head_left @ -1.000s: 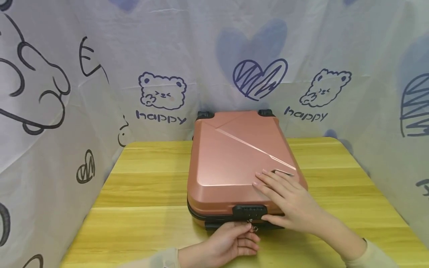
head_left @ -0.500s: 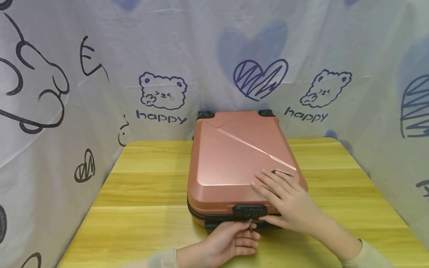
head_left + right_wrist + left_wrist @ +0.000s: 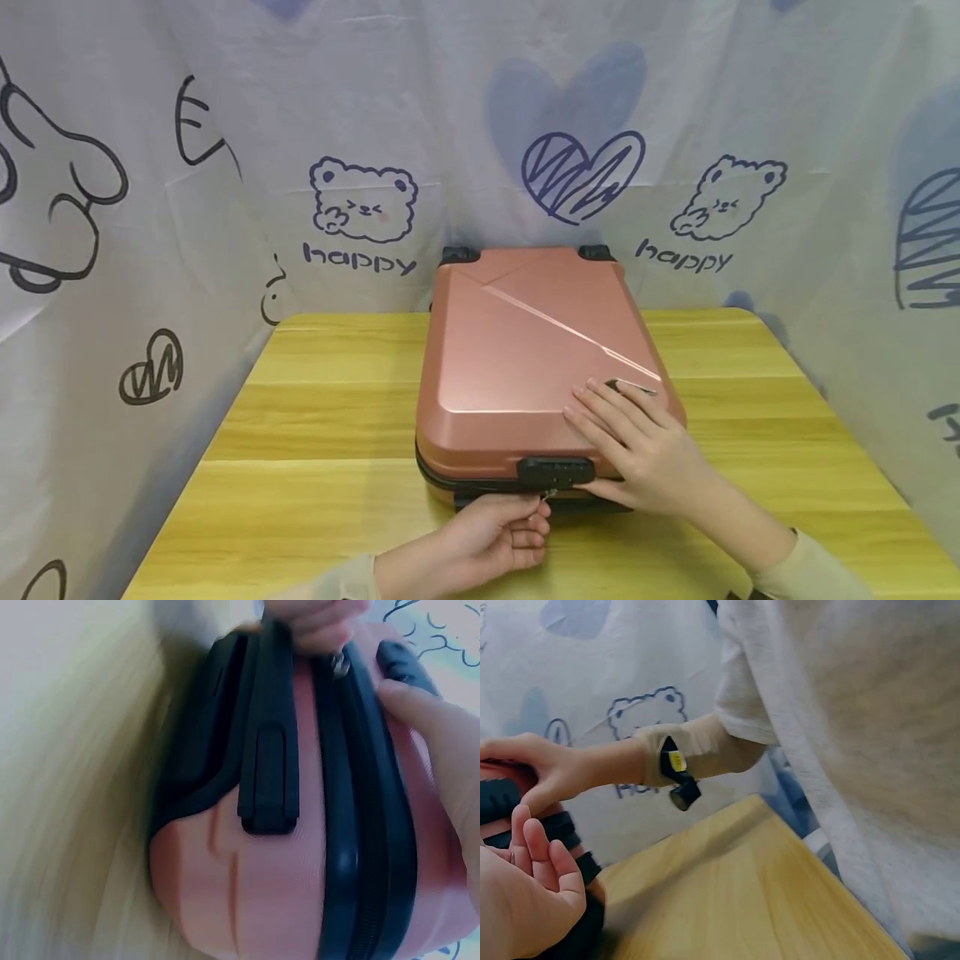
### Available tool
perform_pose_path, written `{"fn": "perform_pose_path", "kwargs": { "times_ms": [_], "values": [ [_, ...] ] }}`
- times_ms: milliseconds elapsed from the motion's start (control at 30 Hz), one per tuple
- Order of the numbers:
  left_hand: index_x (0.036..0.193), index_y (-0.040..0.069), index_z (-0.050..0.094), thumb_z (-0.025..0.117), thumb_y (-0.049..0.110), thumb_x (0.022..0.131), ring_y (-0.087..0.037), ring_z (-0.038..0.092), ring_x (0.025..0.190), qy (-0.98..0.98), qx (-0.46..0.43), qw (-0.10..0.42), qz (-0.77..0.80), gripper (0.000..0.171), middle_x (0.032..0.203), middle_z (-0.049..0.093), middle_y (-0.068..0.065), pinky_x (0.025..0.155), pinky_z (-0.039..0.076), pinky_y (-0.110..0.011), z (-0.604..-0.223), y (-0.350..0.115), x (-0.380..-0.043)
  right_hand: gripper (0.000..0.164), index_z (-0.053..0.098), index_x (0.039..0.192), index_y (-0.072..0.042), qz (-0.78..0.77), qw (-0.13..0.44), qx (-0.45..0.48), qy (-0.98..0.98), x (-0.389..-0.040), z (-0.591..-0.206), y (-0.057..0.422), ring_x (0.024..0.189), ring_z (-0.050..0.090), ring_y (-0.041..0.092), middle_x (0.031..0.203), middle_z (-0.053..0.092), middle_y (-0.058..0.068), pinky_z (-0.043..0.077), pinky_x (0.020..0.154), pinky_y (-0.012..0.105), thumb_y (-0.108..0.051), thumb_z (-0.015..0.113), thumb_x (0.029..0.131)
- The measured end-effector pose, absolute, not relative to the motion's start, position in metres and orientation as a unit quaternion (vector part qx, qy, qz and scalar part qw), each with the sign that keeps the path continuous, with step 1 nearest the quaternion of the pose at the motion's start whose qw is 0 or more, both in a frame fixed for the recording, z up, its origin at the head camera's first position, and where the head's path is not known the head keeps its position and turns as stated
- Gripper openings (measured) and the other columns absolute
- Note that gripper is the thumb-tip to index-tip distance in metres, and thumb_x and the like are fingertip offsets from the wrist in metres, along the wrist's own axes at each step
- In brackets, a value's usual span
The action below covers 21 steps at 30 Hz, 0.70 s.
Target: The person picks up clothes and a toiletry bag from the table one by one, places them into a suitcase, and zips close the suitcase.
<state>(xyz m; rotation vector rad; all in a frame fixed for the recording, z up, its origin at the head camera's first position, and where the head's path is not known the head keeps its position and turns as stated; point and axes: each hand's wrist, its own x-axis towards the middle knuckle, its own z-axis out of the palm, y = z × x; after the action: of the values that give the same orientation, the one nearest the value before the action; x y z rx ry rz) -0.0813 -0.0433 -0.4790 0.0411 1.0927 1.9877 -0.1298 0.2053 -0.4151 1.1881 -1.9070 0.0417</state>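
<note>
A rose-pink hard-shell suitcase (image 3: pixel 525 350) lies flat on the table, its black combination lock (image 3: pixel 555 472) facing the person. Just below the lock, my left hand (image 3: pixel 495 537) pinches a small metal zipper pull (image 3: pixel 550 494) between thumb and forefinger, the other fingers loosely bent. My right hand (image 3: pixel 645 450) rests with spread, nearly straight fingers on the lid's front right corner, thumb beside the lock. From the right wrist, the black zipper (image 3: pixel 365 862) runs along the side, next to the black carry handle (image 3: pixel 270 750). The left palm (image 3: pixel 517 907) hides the pull in the left wrist view.
The yellow wooden table (image 3: pixel 315 417) extends to both sides of the suitcase. A white cloth (image 3: pixel 465 125) printed with bears and hearts hangs behind and at the sides. The suitcase's black wheels (image 3: pixel 596 252) sit close to the back cloth.
My left hand has shifted a little to the left along the suitcase's front edge, with the zipper pull in its fingers. The right hand stays on the lid.
</note>
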Motion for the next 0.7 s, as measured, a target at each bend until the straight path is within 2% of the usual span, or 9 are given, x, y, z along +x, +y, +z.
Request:
{"fn": "perform_pose_path", "kwargs": {
  "times_ms": [167, 333, 700],
  "values": [
    [0.091, 0.014, 0.064, 0.052, 0.022, 0.100, -0.003, 0.058, 0.074, 0.435, 0.003, 0.405, 0.804, 0.017, 0.078, 0.063, 0.008, 0.078, 0.052, -0.024, -0.480, -0.065, -0.082, 0.071, 0.063, 0.126, -0.001, 0.014, 0.488, 0.485, -0.726, -0.136, -0.418, 0.206, 0.113, 0.061, 0.039, 0.127, 0.063, 0.022, 0.033, 0.116, 0.047, -0.062, 0.049, 0.091],
    [0.089, 0.015, 0.065, 0.051, 0.020, 0.100, -0.002, 0.058, 0.072, 0.437, 0.010, 0.396, 0.808, 0.019, 0.075, 0.063, 0.009, 0.077, 0.052, -0.023, -0.477, -0.085, -0.081, 0.069, 0.065, 0.123, 0.000, 0.009, 0.506, 0.487, -0.712, -0.137, -0.417, 0.205, 0.108, 0.063, 0.040, 0.123, 0.066, 0.023, 0.033, 0.116, 0.047, -0.060, 0.049, 0.092],
    [0.091, 0.017, 0.070, 0.046, 0.017, 0.102, -0.001, 0.065, 0.076, 0.436, 0.049, 0.445, 0.781, 0.026, 0.082, 0.072, 0.011, 0.080, 0.054, -0.021, -0.474, -0.138, -0.091, 0.068, 0.066, 0.121, 0.000, 0.015, 0.520, 0.494, -0.696, -0.138, -0.417, 0.200, 0.106, 0.063, 0.040, 0.119, 0.067, 0.023, 0.034, 0.116, 0.047, -0.059, 0.049, 0.092]
  ]
}}
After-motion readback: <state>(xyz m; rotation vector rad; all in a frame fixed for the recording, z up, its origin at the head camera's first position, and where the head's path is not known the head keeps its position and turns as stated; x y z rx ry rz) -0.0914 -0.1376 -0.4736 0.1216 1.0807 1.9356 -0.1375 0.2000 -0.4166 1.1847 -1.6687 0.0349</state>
